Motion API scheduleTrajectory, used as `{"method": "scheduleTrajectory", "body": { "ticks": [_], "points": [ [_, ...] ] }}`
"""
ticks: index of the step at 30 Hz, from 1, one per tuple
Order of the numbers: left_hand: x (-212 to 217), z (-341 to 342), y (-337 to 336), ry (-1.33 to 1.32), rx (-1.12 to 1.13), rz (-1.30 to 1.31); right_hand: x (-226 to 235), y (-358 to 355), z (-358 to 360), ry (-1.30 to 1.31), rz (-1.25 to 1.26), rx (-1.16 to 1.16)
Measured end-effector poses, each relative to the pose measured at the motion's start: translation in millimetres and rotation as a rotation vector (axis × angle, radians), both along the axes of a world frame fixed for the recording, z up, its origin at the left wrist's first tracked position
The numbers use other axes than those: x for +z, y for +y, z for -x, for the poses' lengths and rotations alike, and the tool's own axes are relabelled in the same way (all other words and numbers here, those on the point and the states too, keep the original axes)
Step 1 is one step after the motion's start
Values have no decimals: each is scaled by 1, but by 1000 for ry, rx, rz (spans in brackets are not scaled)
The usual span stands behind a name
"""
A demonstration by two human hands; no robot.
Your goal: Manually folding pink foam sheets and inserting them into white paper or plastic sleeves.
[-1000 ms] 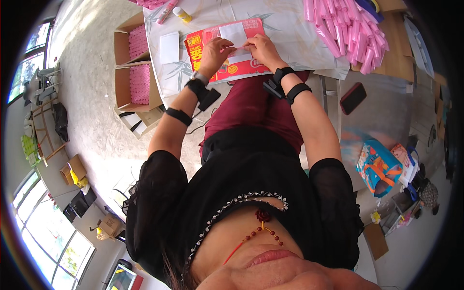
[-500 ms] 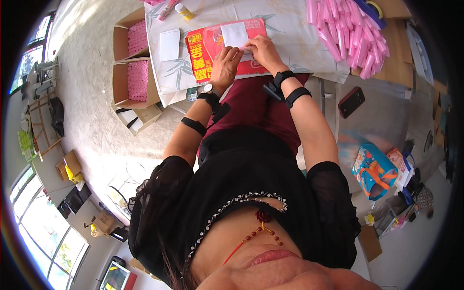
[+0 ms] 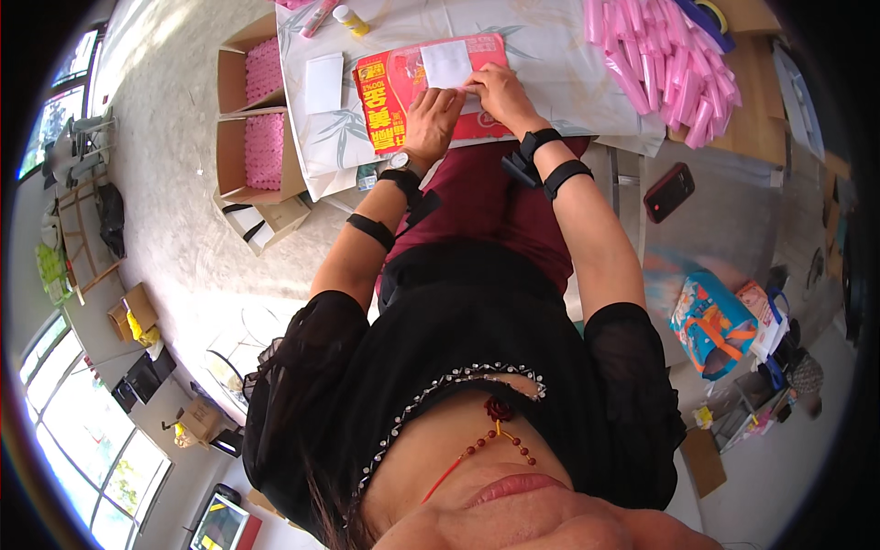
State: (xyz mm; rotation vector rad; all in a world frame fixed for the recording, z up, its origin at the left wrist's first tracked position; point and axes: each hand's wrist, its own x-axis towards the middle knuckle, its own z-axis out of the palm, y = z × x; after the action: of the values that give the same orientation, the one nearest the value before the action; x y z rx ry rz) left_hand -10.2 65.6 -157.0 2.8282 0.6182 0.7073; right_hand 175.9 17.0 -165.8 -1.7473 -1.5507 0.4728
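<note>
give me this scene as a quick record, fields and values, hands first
left hand: fingertips at the lower edge of the white paper; exact grip hidden
right hand: fingertips at that edge too, close beside the left hand
white paper: lying on a red-and-yellow printed sheet
table: pale patterned cloth
left on table: separate white paper stack, yellow bottle with white cap
right on table: heap of pink packets
floor, left: open cardboard boxes holding pink pieces
</note>
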Motion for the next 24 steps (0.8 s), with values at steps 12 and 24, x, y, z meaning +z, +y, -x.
{"method": "scheduleTrajectory", "body": {
  "ticks": [12,24],
  "points": [
    [7,-4,22,23,-24,127,8,-21,8,-275,-143,-8],
    [9,-16,18,99,-23,-31,7,-11,6,-355,-49,-34]
  ]
}}
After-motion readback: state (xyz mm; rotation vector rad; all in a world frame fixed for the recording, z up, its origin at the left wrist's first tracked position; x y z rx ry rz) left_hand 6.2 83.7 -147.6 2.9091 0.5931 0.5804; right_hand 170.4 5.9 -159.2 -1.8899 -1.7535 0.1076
